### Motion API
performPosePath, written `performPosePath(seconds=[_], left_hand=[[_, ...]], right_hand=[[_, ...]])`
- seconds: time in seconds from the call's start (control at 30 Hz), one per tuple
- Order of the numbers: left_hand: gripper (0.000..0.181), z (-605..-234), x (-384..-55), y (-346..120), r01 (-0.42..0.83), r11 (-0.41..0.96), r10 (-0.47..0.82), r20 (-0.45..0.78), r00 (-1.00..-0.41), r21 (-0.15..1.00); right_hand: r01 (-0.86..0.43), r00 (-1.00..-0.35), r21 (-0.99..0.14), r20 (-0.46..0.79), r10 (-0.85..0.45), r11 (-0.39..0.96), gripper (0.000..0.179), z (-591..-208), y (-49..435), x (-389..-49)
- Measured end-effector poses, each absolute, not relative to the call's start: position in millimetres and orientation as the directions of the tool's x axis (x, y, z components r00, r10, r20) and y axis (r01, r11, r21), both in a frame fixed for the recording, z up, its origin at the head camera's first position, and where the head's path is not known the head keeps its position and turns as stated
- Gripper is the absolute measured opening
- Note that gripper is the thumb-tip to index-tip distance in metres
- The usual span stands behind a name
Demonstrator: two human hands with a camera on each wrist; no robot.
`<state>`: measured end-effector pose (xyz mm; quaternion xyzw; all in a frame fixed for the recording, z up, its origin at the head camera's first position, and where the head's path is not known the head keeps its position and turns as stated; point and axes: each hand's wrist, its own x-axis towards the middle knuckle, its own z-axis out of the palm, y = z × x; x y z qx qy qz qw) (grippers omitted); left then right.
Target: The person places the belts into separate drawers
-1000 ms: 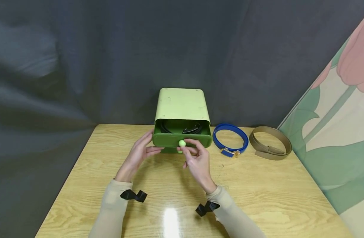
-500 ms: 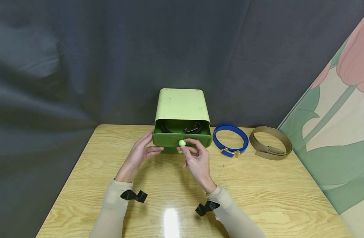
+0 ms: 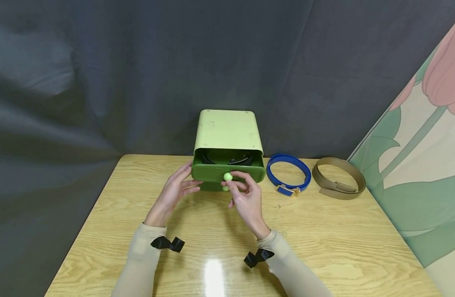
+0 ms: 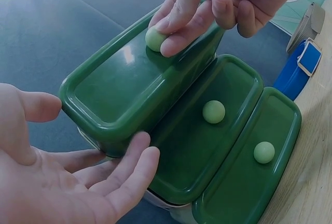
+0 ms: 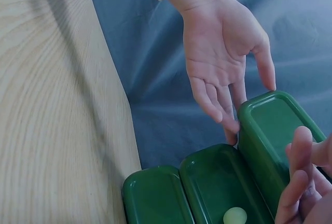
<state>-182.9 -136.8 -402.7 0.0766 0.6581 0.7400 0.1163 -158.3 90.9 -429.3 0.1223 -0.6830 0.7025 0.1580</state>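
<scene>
A small cabinet point(image 3: 229, 130) with a pale green shell has its dark green top drawer point(image 3: 209, 173) pulled partway out. Inside that drawer lies a coiled black belt point(image 3: 242, 160), partly hidden under the shell. My right hand point(image 3: 247, 202) pinches the drawer's round light green knob point(image 4: 155, 38) between thumb and fingers. At the drawer's left side is my left hand point(image 3: 171, 194), its thumb touching the front corner and its fingers extended beside and below it. Two closed drawers, the middle one point(image 4: 181, 167) and the bottom one point(image 4: 244, 182), sit beneath.
Right of the cabinet, a coiled blue belt point(image 3: 269, 177) with a gold-edged buckle lies on the wooden table point(image 3: 324, 239). Beside it is a coiled tan belt point(image 3: 361, 181). A dark curtain point(image 3: 227, 53) hangs behind, and a flower-patterned panel point(image 3: 417, 185) borders the right.
The top drawer sits very slightly further in than before, and both hands have shifted a touch with it. The belts on the table have not moved.
</scene>
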Motion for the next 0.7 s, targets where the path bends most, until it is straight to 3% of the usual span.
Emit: performPosePath(seconds=[0.7], left_hand=[[0.057, -405.7, -184.7, -137.1, -0.070, -0.158, 0.253, -0.028, -0.967, 0.985]], right_hand=[[-0.411, -0.910, -0.911, 0.412, 0.058, 0.015, 0.023, -431.1, 90.6, -166.7]])
